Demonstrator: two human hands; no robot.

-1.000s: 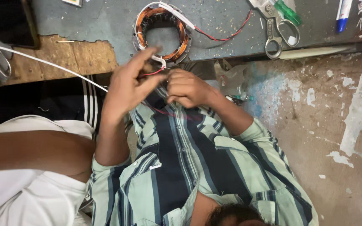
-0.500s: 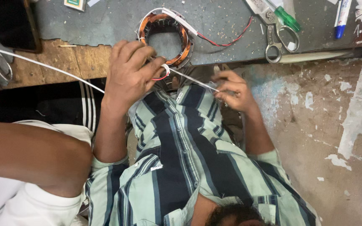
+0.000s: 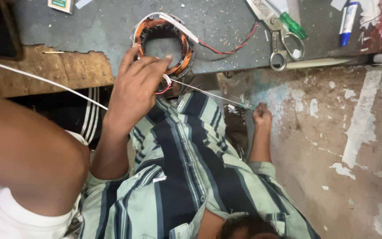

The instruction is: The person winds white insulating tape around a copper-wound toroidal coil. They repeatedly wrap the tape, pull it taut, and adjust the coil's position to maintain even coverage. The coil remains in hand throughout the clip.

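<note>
Our left hand [image 3: 135,90] sits on the stator [image 3: 162,44], fingers spread over its near rim and copper windings, pressing rather than clamping; the thumb side is hidden, so we can't tell if anything is pinched under it. The stator lies on the grey bench [image 3: 226,26] close to its near edge, about mid-width. Our right hand [image 3: 261,116] is closed in a fist on a thin white thread [image 3: 208,94], pulled taut from the stator's near side out past the bench edge, over the floor [image 3: 350,141]. A red wire [image 3: 233,46] runs from the stator toward the scissors [image 3: 279,42], which lie further right on the bench, touching a green-handled screwdriver [image 3: 293,25]. A blue pen [image 3: 345,22] sits near the far right corner. A white cord [image 3: 45,82] crosses the worn wooden patch [image 3: 49,73] at the left edge of the bench. Striped shirt [image 3: 191,177] fills the bottom of the view.
</note>
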